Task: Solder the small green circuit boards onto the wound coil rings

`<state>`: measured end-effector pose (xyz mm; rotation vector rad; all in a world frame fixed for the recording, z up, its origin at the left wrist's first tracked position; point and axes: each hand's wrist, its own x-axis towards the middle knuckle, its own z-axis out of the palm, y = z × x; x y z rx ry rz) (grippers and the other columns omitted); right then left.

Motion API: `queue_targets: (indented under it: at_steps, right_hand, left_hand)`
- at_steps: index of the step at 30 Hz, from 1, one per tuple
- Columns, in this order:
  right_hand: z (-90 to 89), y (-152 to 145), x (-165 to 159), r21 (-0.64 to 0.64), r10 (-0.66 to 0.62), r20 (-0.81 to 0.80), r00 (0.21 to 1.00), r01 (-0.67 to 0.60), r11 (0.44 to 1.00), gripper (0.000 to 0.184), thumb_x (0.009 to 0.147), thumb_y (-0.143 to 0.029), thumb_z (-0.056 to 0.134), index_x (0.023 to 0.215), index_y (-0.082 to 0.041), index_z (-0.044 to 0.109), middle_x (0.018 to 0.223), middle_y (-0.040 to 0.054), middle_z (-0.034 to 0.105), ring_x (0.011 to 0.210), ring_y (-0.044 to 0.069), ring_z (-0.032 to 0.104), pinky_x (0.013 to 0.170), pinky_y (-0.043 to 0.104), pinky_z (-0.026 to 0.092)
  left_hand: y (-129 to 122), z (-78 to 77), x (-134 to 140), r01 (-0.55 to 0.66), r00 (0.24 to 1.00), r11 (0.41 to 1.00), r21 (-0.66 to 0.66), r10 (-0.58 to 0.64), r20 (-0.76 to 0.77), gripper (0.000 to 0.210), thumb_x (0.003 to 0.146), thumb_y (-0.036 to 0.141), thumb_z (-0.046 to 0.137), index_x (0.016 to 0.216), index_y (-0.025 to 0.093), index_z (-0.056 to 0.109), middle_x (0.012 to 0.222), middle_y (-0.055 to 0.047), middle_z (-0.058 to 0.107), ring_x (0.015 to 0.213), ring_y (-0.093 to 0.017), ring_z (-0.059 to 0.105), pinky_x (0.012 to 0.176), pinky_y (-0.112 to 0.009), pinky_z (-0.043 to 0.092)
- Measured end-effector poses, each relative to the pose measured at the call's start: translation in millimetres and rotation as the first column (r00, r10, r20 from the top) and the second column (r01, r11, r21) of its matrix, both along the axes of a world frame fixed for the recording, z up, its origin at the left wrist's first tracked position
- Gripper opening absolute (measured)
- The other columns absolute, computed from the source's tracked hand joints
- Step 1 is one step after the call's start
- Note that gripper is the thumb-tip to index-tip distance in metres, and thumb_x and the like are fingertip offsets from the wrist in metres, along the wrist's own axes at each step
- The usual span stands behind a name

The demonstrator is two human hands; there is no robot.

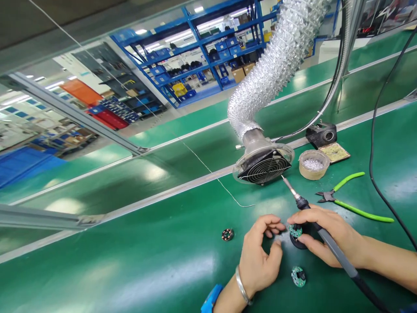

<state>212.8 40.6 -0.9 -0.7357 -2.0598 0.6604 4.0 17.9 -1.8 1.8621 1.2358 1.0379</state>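
My right hand [335,234] holds a soldering iron [335,250] between its fingers, the metal tip pointing up and left toward the fan. The thumb and index finger of that hand also pinch a small round green circuit board [296,231], with a dark round part [298,243] just beneath it. Beside it, my left hand [262,254] is open, fingers curled, with a gap between thumb and fingertips and nothing seen in it. A second round green circuit board [298,276] lies on the green mat below the hands. Left of them rests a small copper-wound ring [227,234].
A fume extractor fan [265,168] on a silver flexible duct [270,65] hangs over the bench. At right are a tub of solder bits [313,165], an iron stand [322,134], a sponge [335,153], green-handled cutters [348,198] and a black cable [373,148]. Thin wire [215,174] dangles.
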Motion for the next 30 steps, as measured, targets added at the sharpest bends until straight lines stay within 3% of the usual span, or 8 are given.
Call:
queue_targets:
  at_steps: [3,9,16,22,26,30]
  right_hand:
    - [-0.7,2.6,8.6,-0.116,0.022,0.027,0.999,-0.019,0.993,0.041,0.080,-0.004,0.053,0.117,-0.022,0.050,0.106,0.0058,0.064,0.095,0.017,0.062,0.082,0.029,0.052]
    - [-5.3,1.6,7.9,-0.301,0.096,0.006,0.995,-0.089,0.949,0.045,0.078,-0.005,0.062,0.117,-0.023,0.049,0.106,0.0028,0.063,0.097,0.016,0.060,0.086,0.028,0.048]
    - [-2.8,3.2,5.2,-0.269,0.098,0.058,0.993,-0.080,0.960,0.035,0.079,-0.007,0.063,0.110,-0.021,0.054,0.093,0.0031,0.064,0.085,0.016,0.057,0.075,0.028,0.048]
    - [-0.6,5.5,6.0,-0.161,0.119,0.100,0.988,-0.102,0.982,0.031,0.083,-0.010,0.058,0.112,-0.020,0.053,0.089,0.0033,0.064,0.080,0.016,0.056,0.070,0.027,0.046]
    - [2.8,8.1,4.5,-0.131,0.165,0.113,0.980,-0.150,0.980,0.032,0.083,-0.010,0.055,0.114,-0.020,0.052,0.094,0.0039,0.065,0.081,0.017,0.055,0.072,0.029,0.045]
    - [5.5,9.9,4.0,-0.162,0.184,0.114,0.976,-0.165,0.973,0.038,0.080,-0.006,0.055,0.116,-0.020,0.052,0.096,0.0035,0.066,0.081,0.016,0.053,0.074,0.029,0.044]
  left_hand:
    - [0.7,-4.7,1.4,0.054,0.996,0.998,-0.032,-0.056,-0.076,0.046,0.068,0.003,0.053,0.110,0.021,0.052,0.098,-0.004,0.069,0.085,-0.018,0.064,0.073,-0.031,0.050]
    - [-1.3,-12.5,8.3,0.036,0.994,0.997,-0.062,-0.042,-0.096,0.039,0.070,0.008,0.067,0.102,0.023,0.050,0.090,0.000,0.070,0.079,-0.017,0.064,0.068,-0.029,0.049]
    - [-1.0,-12.8,7.0,0.024,0.993,0.997,-0.067,-0.032,-0.112,0.028,0.074,0.009,0.069,0.094,0.022,0.056,0.086,0.001,0.069,0.075,-0.015,0.062,0.065,-0.027,0.049]
    - [3.7,-4.1,1.8,0.154,0.984,0.988,-0.015,-0.155,-0.085,0.009,0.087,0.014,0.058,0.090,0.021,0.062,0.086,-0.003,0.069,0.079,-0.017,0.063,0.072,-0.029,0.050]
    - [7.4,-2.8,0.0,0.197,0.980,0.980,-0.011,-0.198,-0.011,0.010,0.088,0.013,0.058,0.090,0.020,0.064,0.085,-0.003,0.067,0.079,-0.015,0.063,0.071,-0.025,0.050]
    - [9.2,-1.9,0.6,0.233,0.972,0.972,-0.024,-0.234,-0.033,0.008,0.086,0.012,0.060,0.084,0.019,0.064,0.082,-0.003,0.066,0.076,-0.013,0.061,0.070,-0.023,0.049]
